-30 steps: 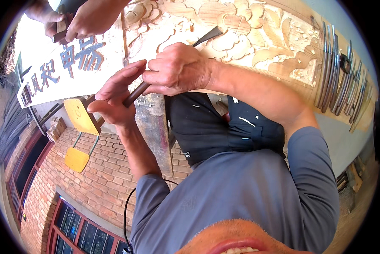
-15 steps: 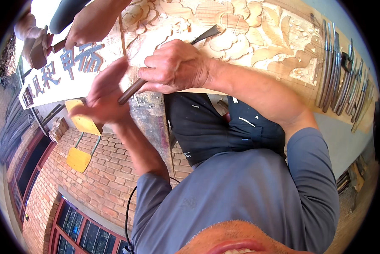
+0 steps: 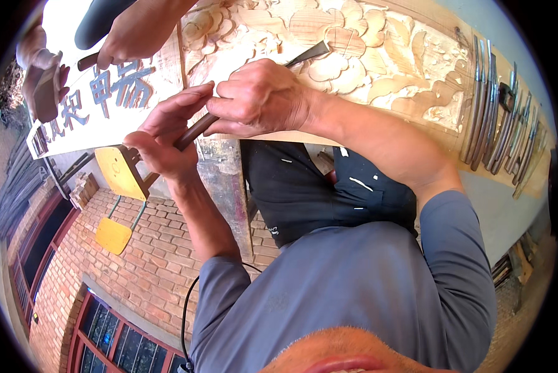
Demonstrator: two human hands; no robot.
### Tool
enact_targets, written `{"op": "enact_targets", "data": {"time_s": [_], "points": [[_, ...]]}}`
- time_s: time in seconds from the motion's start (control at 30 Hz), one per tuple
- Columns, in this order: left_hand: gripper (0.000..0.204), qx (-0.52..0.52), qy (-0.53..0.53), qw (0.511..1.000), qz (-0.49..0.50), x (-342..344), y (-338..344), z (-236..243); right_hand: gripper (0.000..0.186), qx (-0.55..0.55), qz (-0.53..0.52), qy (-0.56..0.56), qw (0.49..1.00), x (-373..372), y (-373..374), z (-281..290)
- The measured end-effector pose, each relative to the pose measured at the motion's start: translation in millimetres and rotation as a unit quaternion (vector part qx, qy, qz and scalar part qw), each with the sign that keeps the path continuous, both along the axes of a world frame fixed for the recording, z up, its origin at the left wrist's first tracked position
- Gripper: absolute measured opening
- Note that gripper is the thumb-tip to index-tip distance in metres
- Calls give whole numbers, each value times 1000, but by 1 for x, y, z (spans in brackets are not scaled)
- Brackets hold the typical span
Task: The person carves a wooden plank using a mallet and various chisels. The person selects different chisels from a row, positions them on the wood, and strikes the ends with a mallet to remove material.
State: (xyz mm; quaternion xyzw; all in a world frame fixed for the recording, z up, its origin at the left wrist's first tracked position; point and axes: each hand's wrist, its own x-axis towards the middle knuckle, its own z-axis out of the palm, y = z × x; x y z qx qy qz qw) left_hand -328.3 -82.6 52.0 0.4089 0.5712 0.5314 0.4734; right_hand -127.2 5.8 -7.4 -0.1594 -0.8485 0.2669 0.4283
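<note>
My right hand [image 3: 257, 99] is closed around a wood chisel [image 3: 195, 132] with a brown wooden handle. The chisel lies at a slant, its flat dark metal blade pointing up and right over the carved wooden panel [image 3: 316, 20]. Carved petals and leaves in relief cover the panel, and the blade's tip rests among them. My left hand [image 3: 170, 133] is open with its fingers stretched out, its palm against the butt end of the handle.
Several carving tools [image 3: 493, 112] lie in a row at the panel's right end. At upper left, a co-worker's hands [image 3: 139, 37] hold a tool handle and a wooden block [image 3: 44, 93] over a white board [image 3: 74, 140] with dark characters. A yellow chair [image 3: 118, 174] stands on the brick floor.
My left hand, blurred before, has moved right and now meets the handle's end. My right hand keeps its grip on the chisel. The co-worker's block has shifted away from the tool handle.
</note>
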Motion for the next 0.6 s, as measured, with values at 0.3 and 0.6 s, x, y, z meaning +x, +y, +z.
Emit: {"op": "enact_targets", "data": {"time_s": [0.3, 0.6], "points": [[110, -14, 13, 996, -91, -5, -27, 6, 24, 118, -21, 0, 993, 0, -14, 6], [106, -52, -105, 989, -89, -6, -36, -6, 39, -54, 84, -16, 995, -9, -31, -21]]}}
